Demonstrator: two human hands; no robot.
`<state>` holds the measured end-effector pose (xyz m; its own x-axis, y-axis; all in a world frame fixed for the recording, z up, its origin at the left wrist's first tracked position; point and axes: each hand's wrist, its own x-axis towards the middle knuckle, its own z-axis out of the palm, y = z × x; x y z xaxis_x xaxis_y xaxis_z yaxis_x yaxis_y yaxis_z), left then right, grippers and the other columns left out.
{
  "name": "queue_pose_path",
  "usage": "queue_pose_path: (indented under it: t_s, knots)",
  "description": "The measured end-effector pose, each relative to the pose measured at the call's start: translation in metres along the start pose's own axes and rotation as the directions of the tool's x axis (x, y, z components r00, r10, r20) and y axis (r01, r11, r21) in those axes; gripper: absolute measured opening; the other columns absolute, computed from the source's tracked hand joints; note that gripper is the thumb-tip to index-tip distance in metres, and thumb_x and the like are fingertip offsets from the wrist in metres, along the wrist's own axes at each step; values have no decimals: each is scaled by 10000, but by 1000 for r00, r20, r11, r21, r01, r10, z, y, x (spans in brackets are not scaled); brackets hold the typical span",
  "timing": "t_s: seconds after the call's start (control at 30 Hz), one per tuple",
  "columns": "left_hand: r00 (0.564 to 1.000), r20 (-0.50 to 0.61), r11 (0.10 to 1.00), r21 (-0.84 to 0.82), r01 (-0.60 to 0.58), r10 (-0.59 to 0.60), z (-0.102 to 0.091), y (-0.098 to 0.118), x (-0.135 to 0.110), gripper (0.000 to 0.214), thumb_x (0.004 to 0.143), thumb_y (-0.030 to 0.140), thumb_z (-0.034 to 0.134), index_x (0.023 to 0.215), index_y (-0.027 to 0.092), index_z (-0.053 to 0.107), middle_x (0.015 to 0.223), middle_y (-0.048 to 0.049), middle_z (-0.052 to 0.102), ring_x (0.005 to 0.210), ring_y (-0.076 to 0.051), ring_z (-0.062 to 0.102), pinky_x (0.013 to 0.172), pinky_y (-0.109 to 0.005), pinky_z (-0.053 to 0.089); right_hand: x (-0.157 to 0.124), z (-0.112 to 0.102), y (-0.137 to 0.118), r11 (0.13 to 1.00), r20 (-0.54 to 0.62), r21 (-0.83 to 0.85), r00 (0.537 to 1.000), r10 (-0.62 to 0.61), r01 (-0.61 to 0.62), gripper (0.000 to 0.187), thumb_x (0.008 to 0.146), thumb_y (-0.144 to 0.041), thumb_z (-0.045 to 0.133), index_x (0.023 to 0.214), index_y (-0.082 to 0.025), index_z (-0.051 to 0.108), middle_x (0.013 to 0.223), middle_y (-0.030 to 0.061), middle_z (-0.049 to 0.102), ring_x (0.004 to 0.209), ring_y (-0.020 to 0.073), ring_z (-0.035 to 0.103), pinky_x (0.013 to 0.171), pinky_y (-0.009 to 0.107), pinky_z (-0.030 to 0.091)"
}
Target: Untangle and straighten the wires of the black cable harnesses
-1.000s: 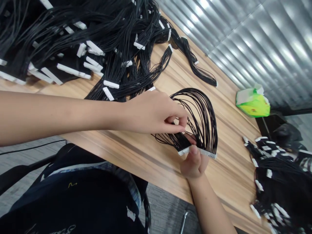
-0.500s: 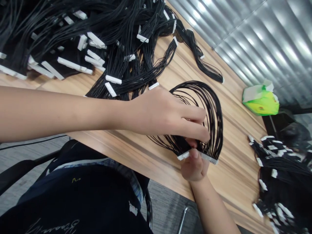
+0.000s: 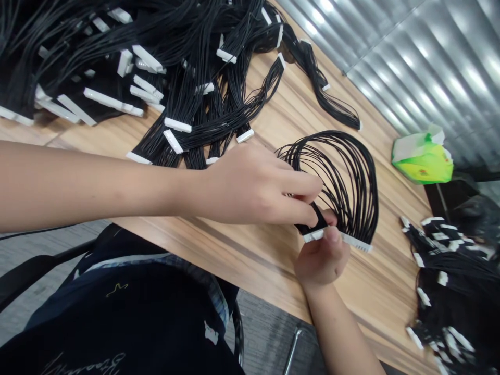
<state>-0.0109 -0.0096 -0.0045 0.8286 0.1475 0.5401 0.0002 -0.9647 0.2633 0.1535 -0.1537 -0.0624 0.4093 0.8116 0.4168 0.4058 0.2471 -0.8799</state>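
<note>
Head view: right hand [image 3: 321, 263] hides middle of white wire connector [image 3: 355, 242].

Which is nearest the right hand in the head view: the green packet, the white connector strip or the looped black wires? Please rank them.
From the right hand, nearest first:
1. The white connector strip: under its thumb.
2. The looped black wires: arching up from the strip, away from the person.
3. The green packet: farthest, at upper right.

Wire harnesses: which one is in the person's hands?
The black-wired harness held by the left hand and right hand, its wires arching above a white connector; the others lie in heaps on the wooden table.
</note>
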Motion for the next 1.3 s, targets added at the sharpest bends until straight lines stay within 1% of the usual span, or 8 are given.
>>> queue_pose_path:
  t_s: [0.17, 0.4, 0.63, 0.87, 1.0, 1.13, 1.2, 1.3]
  knots:
    - [990, -42, 990, 54, -130, 132, 4, -5, 0, 398, 1040, 228, 356, 908, 285, 726, 919, 52, 751, 620, -70, 574, 539, -297, 284, -1, 1, 0, 1000, 27, -19, 999, -20, 20, 229, 981, -387, 451, 912, -235, 607, 906, 37, 650, 878, 227, 634, 854, 430, 507]
    - [992, 120, 997, -62, -42, 49, -1, -1, 8, 518, 1069, 298, 214, 910, 280, 706, 960, 45, 759, 577, -60, 539, 541, -301, 281, -1, 3, -7, 996, 30, -84, 999, 34, -31, 308, 987, -464, 435, 863, -225, 585, 831, 42, 604, 793, 228, 609, 757, 415, 511]
    - [988, -20, 977, 157, -146, 150, 15, -5, 0, 332, 1046, 214, 354, 1017, 221, 685, 1008, 28, 728, 762, -87, 628, 573, -278, 373, 2, 6, -7, 999, 28, 23, 999, 32, -32, 244, 992, -381, 471, 886, -213, 612, 797, 14, 602, 716, 179, 592, 669, 331, 487]
    - [980, 84, 958, 210, -196, 182, 12, -6, 4, 231, 988, 282, 462, 959, 184, 670, 1020, -36, 724, 915, -155, 655, 630, -287, 409, 3, 5, -4, 998, 37, -41, 998, 45, -43, 250, 971, -410, 517, 885, -223, 659, 840, 26, 667, 806, 209, 648, 792, 371, 512]
    - [990, 16, 988, 48, -144, 143, -5, -5, 7, 431, 996, 415, 463, 630, 223, 585, 698, 29, 658, 654, -119, 590, 580, -302, 341, 3, 3, -5, 988, -101, 21, 983, 153, -152, 276, 951, -433, 533, 872, -215, 683, 874, 22, 680, 874, 209, 647, 867, 380, 481]
    - [966, -90, 945, -205, -255, 241, -9, 1, 1, 472, 965, 409, 546, 547, 204, 472, 525, 54, 529, 482, -90, 461, 516, -307, 271, 6, 3, -5, 976, -166, 91, 964, 209, -196, 275, 899, -462, 561, 813, -218, 656, 764, 5, 621, 751, 196, 594, 736, 350, 464]
    - [980, -95, 941, -277, -196, 177, -5, 3, -2, 414, 984, 403, 522, 621, 205, 505, 555, 57, 552, 486, -83, 468, 499, -295, 265, 6, 4, -5, 969, -159, 114, 958, 237, -221, 264, 892, -465, 551, 816, -225, 632, 741, 3, 593, 708, 194, 570, 680, 341, 453]
    - [991, 42, 946, -294, 136, -130, -2, 4, -1, 265, 1014, 353, 462, 862, 195, 613, 615, 62, 602, 474, -63, 452, 481, -247, 248, 7, 3, -2, 976, -147, 38, 965, 216, -213, 291, 913, -481, 513, 844, -222, 626, 792, 28, 613, 789, 227, 610, 751, 380, 484]
